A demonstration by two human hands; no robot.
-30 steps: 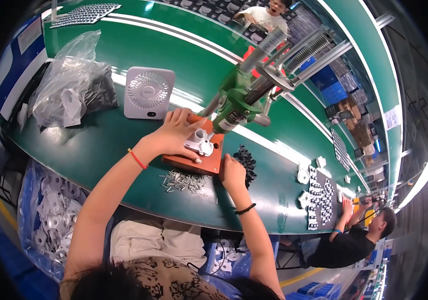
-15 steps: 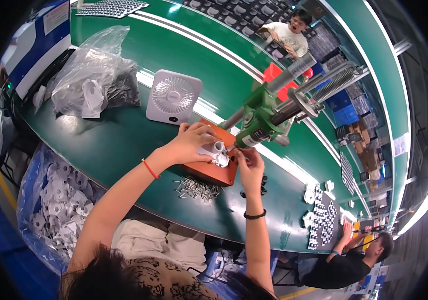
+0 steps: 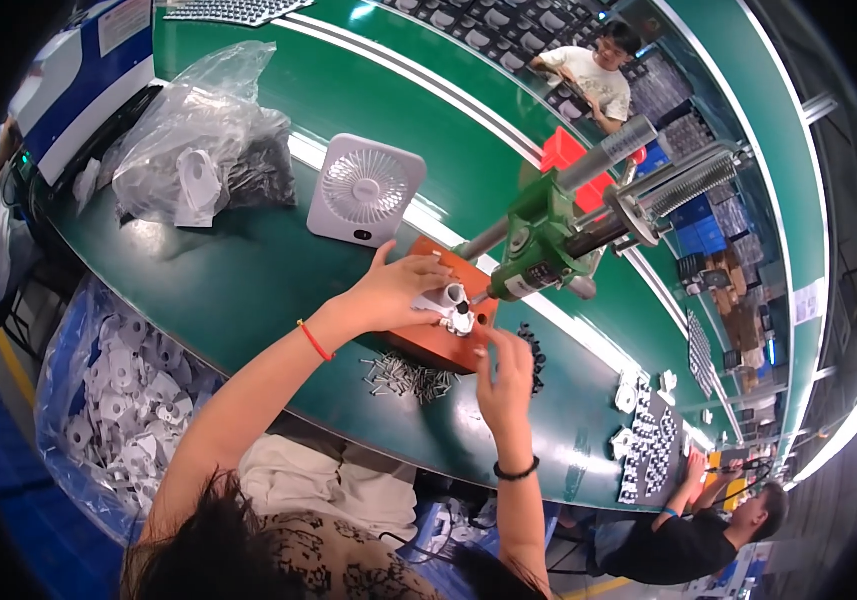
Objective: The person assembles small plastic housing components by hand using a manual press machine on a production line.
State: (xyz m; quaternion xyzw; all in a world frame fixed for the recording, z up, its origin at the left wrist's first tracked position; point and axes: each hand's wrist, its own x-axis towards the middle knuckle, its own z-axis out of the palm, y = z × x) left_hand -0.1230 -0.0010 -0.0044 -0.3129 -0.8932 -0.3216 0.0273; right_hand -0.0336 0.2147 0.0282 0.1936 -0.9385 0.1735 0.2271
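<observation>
My left hand holds a white plastic part on an orange block with its fingers closed over it. A small black piece shows in the white part, close to the tip of a green bench press. My right hand is by the block's right corner, its fingers loosely bent and apart, with nothing visible between them. Beside it lie small black parts, partly hidden by that hand. In front of the block, loose metal pins or screws lie in a heap on the green table.
A white fan stands behind my left hand, with a clear plastic bag farther left. White parts fill a blue-lined bin below the table. Small parts cover a dark tray at right. Co-workers are across the line and at right.
My right hand has drawn back from the press tip toward me. The black piece now shows plainly in the white part. My left hand still holds that part, and the whole view has shifted slightly.
</observation>
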